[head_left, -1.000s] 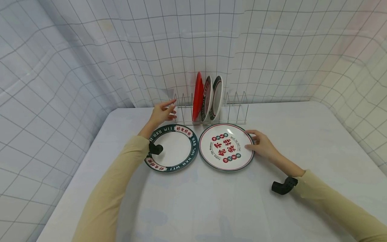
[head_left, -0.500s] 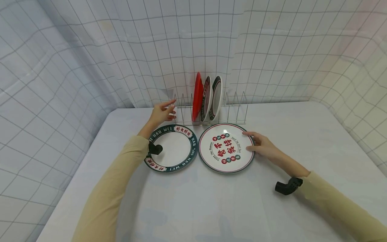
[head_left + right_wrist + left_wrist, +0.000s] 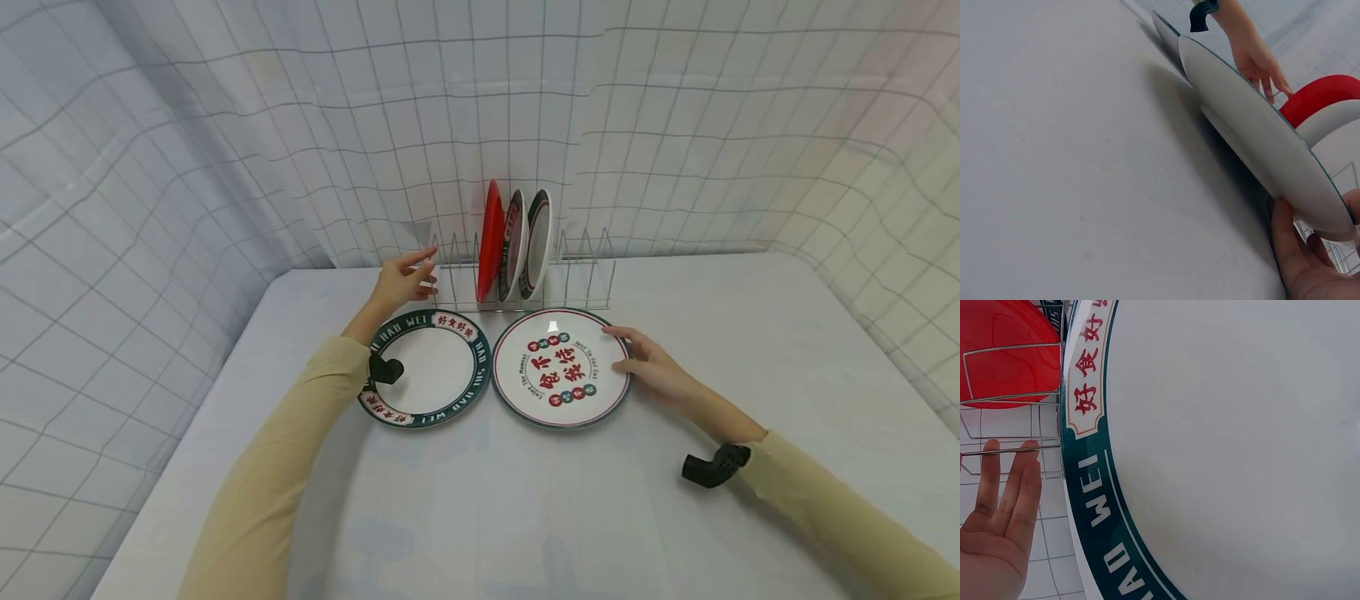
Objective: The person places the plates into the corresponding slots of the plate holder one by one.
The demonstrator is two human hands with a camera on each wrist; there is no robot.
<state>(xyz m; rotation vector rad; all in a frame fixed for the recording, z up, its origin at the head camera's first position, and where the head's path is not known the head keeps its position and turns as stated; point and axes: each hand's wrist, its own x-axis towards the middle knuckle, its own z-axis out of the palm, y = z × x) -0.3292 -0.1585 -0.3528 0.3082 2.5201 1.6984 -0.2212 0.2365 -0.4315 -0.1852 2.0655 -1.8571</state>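
The right hand's (image 3: 656,367) fingers clamp the rim of a round white plate with red lettering (image 3: 562,371), beside a round green-banded white plate (image 3: 438,371) on the white worktop (image 3: 525,517), while the left hand's (image 3: 401,282) slightly parted fingers touch a silver wire rack (image 3: 577,259).

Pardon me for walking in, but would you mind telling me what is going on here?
A person is handling a plate in front of a rack. The left hand holds the rack's left end, while the right hand grips the right edge of the red-lettered plate; whether it is lifted is hard to tell. Beside it, the green-banded plate lies on the table. Three more plates, one red, stand on edge in the rack.
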